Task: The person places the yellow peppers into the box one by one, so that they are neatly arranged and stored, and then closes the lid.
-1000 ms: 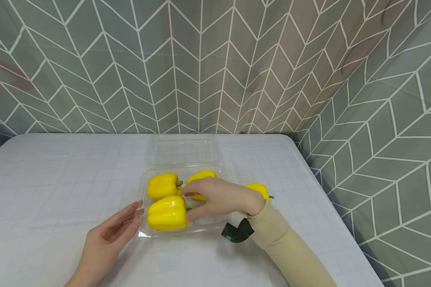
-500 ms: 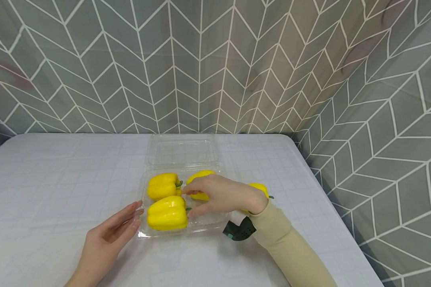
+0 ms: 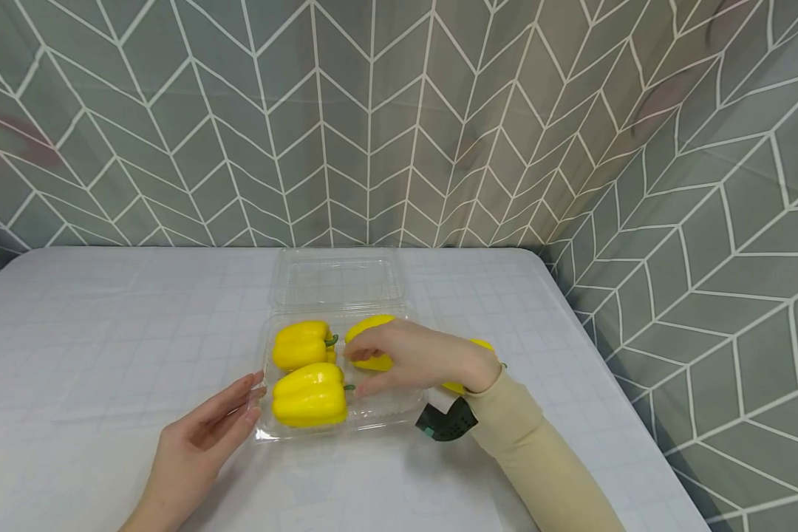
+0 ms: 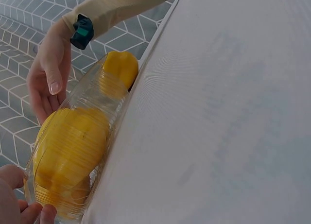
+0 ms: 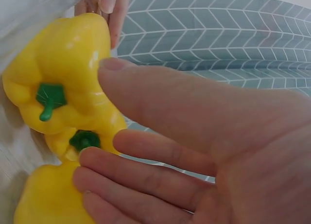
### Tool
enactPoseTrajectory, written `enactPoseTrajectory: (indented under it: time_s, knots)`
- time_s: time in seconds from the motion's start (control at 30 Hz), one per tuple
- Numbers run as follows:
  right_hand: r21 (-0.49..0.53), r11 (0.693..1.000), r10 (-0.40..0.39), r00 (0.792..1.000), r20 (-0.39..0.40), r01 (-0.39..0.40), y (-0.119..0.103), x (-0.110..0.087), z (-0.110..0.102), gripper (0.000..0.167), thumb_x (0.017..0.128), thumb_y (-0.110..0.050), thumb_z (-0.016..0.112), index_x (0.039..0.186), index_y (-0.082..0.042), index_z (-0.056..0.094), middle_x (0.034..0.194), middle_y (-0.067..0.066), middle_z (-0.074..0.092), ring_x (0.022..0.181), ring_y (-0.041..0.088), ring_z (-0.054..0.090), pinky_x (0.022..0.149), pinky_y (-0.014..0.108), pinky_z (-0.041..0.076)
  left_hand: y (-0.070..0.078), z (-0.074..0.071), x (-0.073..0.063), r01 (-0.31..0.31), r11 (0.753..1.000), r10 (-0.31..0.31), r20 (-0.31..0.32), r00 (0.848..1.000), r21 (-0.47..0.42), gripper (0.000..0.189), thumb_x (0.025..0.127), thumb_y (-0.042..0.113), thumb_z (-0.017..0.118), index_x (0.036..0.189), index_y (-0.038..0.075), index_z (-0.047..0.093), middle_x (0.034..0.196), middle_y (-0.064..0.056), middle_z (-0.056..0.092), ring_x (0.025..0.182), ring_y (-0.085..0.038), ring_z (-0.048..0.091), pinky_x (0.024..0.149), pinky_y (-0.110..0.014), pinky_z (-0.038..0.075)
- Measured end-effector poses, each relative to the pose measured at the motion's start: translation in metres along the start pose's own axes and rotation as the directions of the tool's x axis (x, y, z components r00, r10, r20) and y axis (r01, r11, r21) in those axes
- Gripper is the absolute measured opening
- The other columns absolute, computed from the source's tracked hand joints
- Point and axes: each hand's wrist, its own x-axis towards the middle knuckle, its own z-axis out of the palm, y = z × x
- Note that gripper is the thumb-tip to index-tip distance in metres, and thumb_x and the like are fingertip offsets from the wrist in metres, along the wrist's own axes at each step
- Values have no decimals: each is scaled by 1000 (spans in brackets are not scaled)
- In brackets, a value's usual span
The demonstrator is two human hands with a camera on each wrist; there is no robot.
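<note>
Three yellow peppers sit in the clear container (image 3: 389, 411): the near-left pepper (image 3: 309, 397), the far-left pepper (image 3: 301, 346) just behind it, and the far-right pepper (image 3: 367, 329), partly hidden. Over that one hangs the right hand (image 3: 415, 360), fingers loosely extended, thumb apart, nothing gripped; whether a fingertip brushes the pepper, I can't tell. Across at the left end, the left hand (image 3: 202, 428) rests fingertips and thumb on the container's side, fingers relaxed. Just beyond the right side, on the table, lies a fourth pepper (image 3: 484, 344), half covered by the right wrist. The lid (image 3: 339, 281) lies folded back flat on the white tablecloth (image 3: 106, 332), and behind everything hangs gray chevron cloth (image 3: 372, 111).
</note>
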Motion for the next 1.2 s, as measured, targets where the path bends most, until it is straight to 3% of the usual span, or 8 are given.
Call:
enactPoseTrajectory:
  time_s: [0.63, 1.2]
  knots:
    - [30, 989, 140, 987, 78, -142, 10, -26, -27, 45, 89, -31, 78, 126, -9, 65, 119, 2, 68, 110, 20, 64, 101, 35, 55, 1, 1, 0, -3, 1000, 3, -5, 1000, 5, 49, 93, 7, 71, 140, 7, 57, 137, 6, 64, 115, 1, 64, 92, -13, 54]
    - [-11, 967, 254, 966, -51, -255, 30, -60, -47, 48, 88, -31, 78, 130, -11, 63, 126, 4, 67, 117, 27, 62, 105, 45, 53, -1, -2, -1, -15, 999, 15, 1, 1000, -52, 48, 92, 2, 71, 138, 4, 58, 136, 1, 65, 115, -3, 66, 93, -16, 55]
